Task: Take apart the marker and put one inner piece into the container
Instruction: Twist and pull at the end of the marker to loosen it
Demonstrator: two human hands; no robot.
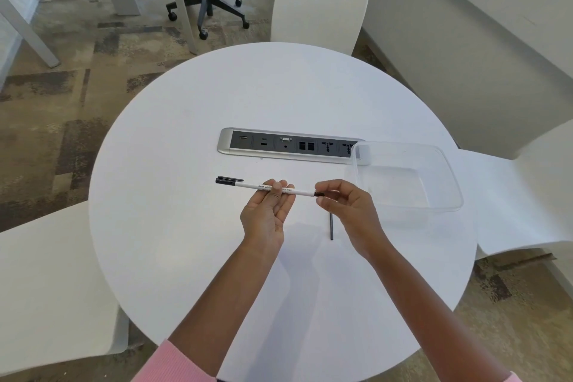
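The marker [266, 187] is held in the air above the round white surface [186, 226], with its long axis almost horizontal, running from left to right and dipping a little toward the right. Its black cap [228, 180] with the clip points to the left, free of both hands. The left hand [267, 211] carries the white barrel near its middle, palm up, with the thumb pressed over the top, so this grip is closed on the marker. The right hand [344, 205] pinches the small black end piece [319, 194] at the right end of the barrel between the thumb and the fingertips; this grip is closed too.

A thin dark rod [331, 225], probably an inner piece, lies on the surface just under the right hand, with its long axis pointing toward the person. The clear container [446, 195] stands to the right of the hands, near the right hand and open at the top; it looks empty. So the right hand is the nearer one to both the rod and the container, and I judge the move into the container goes rightward.

The barrel has dark print. I can read "DARK WRITING" in part and "DRY WIPE", but the thumb hides the middle letters. Behind the hands a socket panel [288, 144] is set in the surface.
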